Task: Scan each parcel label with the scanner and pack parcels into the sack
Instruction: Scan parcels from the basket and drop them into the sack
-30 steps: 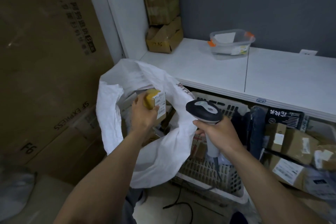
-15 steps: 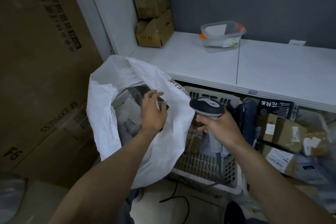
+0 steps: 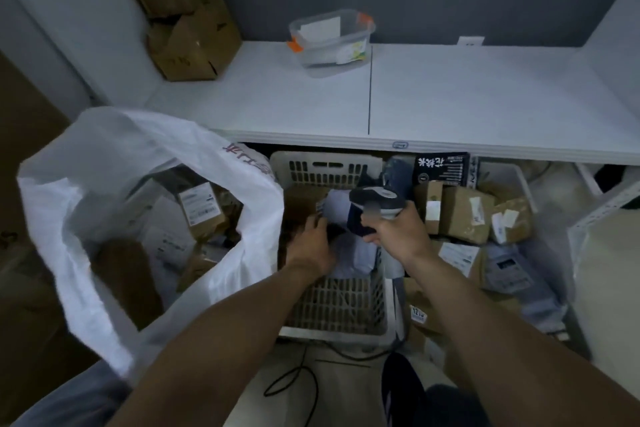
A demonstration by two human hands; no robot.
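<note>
We count one white slotted plastic basket (image 3: pixel 325 163), one white woven sack (image 3: pixel 104 191) with red print, one dark grey handheld scanner (image 3: pixel 375 199) with a pale top, and two hands. The sack stands open just left of the basket. Inside it we make out one brown cardboard parcel (image 3: pixel 204 208) with a white label, and the others around it are too blurred to count. Right of the basket lie at least four brown cardboard boxes (image 3: pixel 464 215) and one black packet (image 3: pixel 441 168) with white characters. Behind the basket the white bench (image 3: pixel 450 97) carries one clear plastic tub (image 3: pixel 332 42) with orange clips and two stacked cardboard cartons (image 3: pixel 190 42). The right hand (image 3: pixel 398 236) is clenched round the scanner's handle over the basket's right side. The scanner is smeared by motion, its long axis running from the handle near us up to the head, which points left and away. The left hand (image 3: pixel 311 246) reaches into the basket beside a pale soft parcel (image 3: pixel 356 253). Its fingertips are hidden, so we cannot tell whether it grasps anything.
</note>
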